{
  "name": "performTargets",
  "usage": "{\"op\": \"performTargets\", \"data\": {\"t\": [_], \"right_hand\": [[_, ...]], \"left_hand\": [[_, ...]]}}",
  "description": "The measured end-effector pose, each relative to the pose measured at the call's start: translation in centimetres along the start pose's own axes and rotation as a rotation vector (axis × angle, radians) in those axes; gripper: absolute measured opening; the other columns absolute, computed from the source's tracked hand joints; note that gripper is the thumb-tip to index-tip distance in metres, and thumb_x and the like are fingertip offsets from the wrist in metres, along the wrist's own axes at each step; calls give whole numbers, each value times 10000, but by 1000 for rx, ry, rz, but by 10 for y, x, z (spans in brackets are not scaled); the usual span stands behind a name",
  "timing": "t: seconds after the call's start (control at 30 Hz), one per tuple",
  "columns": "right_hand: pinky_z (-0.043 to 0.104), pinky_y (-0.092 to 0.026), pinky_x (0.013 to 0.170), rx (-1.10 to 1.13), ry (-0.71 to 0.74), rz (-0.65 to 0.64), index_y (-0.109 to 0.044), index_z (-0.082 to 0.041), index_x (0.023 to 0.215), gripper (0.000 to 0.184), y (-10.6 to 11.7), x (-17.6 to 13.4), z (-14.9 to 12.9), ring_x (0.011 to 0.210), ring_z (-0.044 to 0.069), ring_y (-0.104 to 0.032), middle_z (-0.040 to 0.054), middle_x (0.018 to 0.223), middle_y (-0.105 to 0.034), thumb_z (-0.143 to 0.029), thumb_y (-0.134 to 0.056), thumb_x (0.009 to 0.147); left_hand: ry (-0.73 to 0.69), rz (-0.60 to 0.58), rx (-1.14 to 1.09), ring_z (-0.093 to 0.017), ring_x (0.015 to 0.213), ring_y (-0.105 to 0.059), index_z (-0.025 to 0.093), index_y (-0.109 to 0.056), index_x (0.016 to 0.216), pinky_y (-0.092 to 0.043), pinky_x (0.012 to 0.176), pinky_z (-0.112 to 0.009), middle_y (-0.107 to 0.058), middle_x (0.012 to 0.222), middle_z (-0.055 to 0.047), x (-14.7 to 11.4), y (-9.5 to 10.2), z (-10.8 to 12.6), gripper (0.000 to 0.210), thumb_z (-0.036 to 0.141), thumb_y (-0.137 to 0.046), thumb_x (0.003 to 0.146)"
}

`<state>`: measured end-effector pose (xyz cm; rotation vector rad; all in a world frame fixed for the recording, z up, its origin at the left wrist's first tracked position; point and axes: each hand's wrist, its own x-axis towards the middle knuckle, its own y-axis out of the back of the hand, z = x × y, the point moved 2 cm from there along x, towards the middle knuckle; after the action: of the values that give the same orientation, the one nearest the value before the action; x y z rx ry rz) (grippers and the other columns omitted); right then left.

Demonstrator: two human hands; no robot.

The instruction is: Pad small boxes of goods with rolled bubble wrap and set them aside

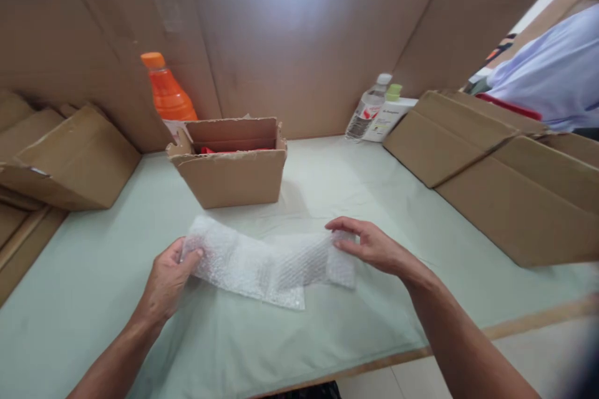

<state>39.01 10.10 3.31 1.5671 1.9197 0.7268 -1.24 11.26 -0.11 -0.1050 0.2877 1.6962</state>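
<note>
Forearms angle inward — left hand point(166, 277) pinches bubble wrap point(253, 265) at left end; right hand point(367, 243) at right end, can't tell if gripping. Wrap's before one small open carton point(234, 181) — one orange bottle point(172, 96), one clear bottle point(367, 112) behind.

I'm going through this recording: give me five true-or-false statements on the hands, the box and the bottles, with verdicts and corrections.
1. The left hand holds one end of the bubble wrap. True.
2. The open box has something red inside. True.
3. The right hand is inside the open box. False: the right hand is at the other end of the bubble wrap.
4. The orange-capped bottle stands in front of the open box. False: the orange-capped bottle is behind it.
5. The clear bottle has a white cap. True.
</note>
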Motion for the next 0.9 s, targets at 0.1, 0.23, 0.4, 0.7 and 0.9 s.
{"op": "performTargets", "data": {"t": [0.1, 0.23, 0.4, 0.7, 0.9], "right_hand": [[531, -514, 967, -243, -1, 248, -688, -259, 1156, 391, 5, 14, 7, 1116, 334, -654, 97, 1270, -689, -374, -625, 788], [524, -511, 996, -295, 159, 311, -669, -299, 1213, 332, -10, 8, -34, 1185, 313, -629, 76, 1307, -669, -376, -569, 905], [510, -500, 1002, -345, 457, -114, -696, -271, 1182, 285, -86, 9, -91, 1227, 293, -605, 82, 1348, -651, -318, -603, 917], [578, -474, 1002, -580, 220, 201, -714, -256, 1121, 290, -35, 26, -7, 1297, 352, -565, 114, 1346, -654, -365, -514, 942], [416, -599, 759, -311, 119, 269, -677, -312, 1180, 310, -22, 48, -28, 1336, 317, -532, 52, 1456, -571, -433, -527, 937]], "left_hand": [[84, 75, 0, -201, 776, -681, 151, -659, 1060, -566, 704, -324, -710, 844, -36, -5, 34, -12, 643, 512, -831, 557], [140, 65, 13, -193, 775, -664, 137, -606, 1148, -569, 639, -319, -694, 939, -73, -9, 50, -12, 731, 516, -805, 556], [32, -38, 239, -134, 572, -520, 178, -589, 1263, -402, 462, -233, -600, 776, 19, -1, 32, -14, 680, 446, -687, 646], [-140, 90, 648, -144, 438, -414, 224, -715, 1081, -361, 496, -259, -512, 528, 62, 2, 71, -9, 471, 446, -508, 721], [-166, 223, 971, -245, 555, -590, 261, -711, 1097, -448, 541, -315, -608, 604, -12, 37, 144, -15, 495, 546, -525, 738]]}}
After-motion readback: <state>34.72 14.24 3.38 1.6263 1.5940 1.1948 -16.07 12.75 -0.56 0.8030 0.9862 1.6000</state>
